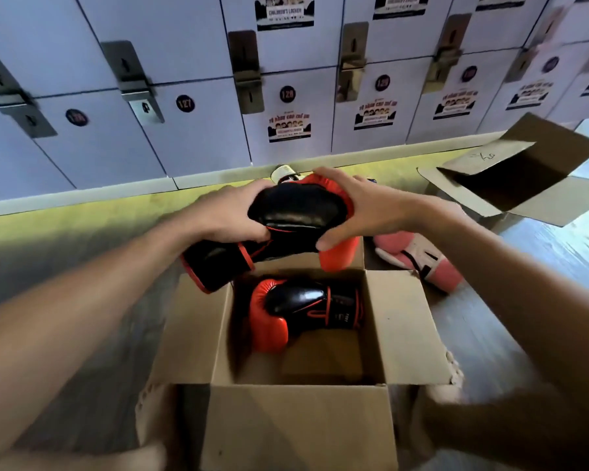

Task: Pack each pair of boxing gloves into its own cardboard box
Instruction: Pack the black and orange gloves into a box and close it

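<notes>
red-and-black boxing glove (300, 215), held in the air just above the far edge of the open cardboard box (398, 328), cuff to the left and padded red end to the right. left hand (228, 215) grips the glove's left side, fingers curled round the black palm face. right hand (364, 209) grips the right side, fingers wrapped over the red padding and thumb pressed under the black part. matching second glove (296, 311) lies inside the box against its far wall, red padding to the left, cuff to the right; bare cardboard shows on the near part of the box bottom. all four flaps stand open. the box rests on the floor (490, 334). pink-and-white glove (422, 260) lies on the floor just right of the box's far corner. second cardboard box (551, 205), flaps open, stands at far right. a small white-topped item (283, 171), mostly hidden, shows behind the hands. numbered lockers (116, 79) with printed stickers fill the far wall.
</notes>
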